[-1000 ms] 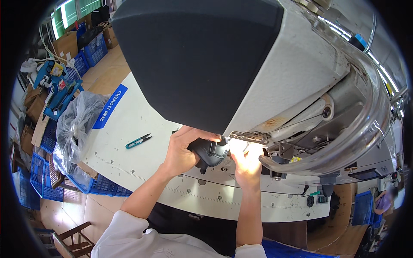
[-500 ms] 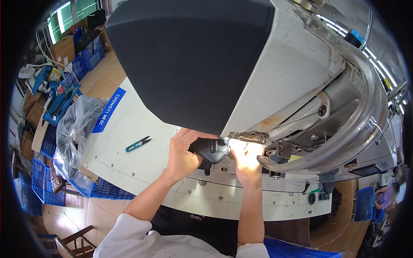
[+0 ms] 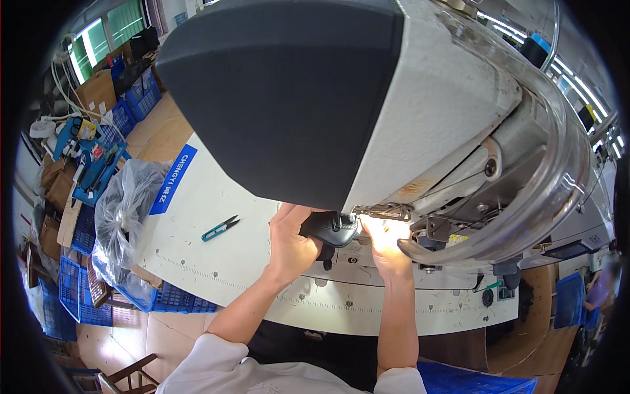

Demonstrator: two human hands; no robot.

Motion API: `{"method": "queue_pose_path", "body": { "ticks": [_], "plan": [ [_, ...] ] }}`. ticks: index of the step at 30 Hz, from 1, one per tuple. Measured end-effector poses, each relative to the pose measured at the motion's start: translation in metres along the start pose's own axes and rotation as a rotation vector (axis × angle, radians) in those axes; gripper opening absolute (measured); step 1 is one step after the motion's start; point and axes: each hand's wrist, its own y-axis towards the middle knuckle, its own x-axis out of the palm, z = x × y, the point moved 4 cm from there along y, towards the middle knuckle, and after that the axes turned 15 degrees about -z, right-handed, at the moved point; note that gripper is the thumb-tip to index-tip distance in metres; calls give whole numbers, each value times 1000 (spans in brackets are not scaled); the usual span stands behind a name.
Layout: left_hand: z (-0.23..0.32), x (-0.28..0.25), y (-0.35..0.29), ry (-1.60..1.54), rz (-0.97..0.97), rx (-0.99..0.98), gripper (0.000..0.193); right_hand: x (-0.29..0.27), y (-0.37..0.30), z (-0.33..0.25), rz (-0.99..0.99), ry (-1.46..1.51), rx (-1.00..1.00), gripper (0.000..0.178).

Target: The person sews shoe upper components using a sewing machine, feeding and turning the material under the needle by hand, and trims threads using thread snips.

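Note:
My left hand (image 3: 292,244) is closed on a stitched black leather piece (image 3: 330,229), thumb and fingers around its left side. The piece has a rounded edge and lies under the front of a sewing machine (image 3: 453,92), by the presser foot and needle parts (image 3: 342,220). My right hand (image 3: 390,248) is at the piece's right edge, just below the machine's metal guide (image 3: 386,211). Its fingers are bent together in a bright lamp glare that washes out what they hold. The machine's dark cover hides the fingertips of my left hand in part.
Blue-handled thread snips (image 3: 220,228) lie on the white table (image 3: 223,259), left of my hands. A clear curved guard (image 3: 558,184) juts out at the right. Clear plastic bags (image 3: 125,217) and blue crates (image 3: 79,295) stand past the left edge. Another person sits far right.
The black leather piece has turned a little and shifted slightly away from me, both hands moving with it. The whole view has drifted, so the table and snips appear lower and further right.

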Motion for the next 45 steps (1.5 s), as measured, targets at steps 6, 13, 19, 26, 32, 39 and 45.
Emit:
{"method": "queue_pose_path", "body": {
  "ticks": [6, 13, 19, 26, 32, 39, 45],
  "plan": [
    [1, 0, -5, 72, -17, -52, 41, 32, -7, -24, -102, -53, -50, 5],
    [9, 1, -1, 72, 8, -11, 40, 20, -1, -25, -141, -346, -92, 6],
    [-10, -4, -1, 62, -44, -76, 42, 28, -1, -21, -91, -188, -67, 6],
    [-8, -7, 7, 29, -50, -43, 35, 22, 0, -26, -83, -292, -90, 8],
    [-10, -3, 10, 16, -89, -90, 28, -1, 2, -7, -48, -256, -145, 11],
    [-1, -6, 4, -45, -15, -70, 31, 31, -1, -25, -70, -91, -71, 8],
    [-18, -2, 0, 41, -68, -129, 31, 2, -5, -11, -44, -508, 44, 15]
  ]
}}
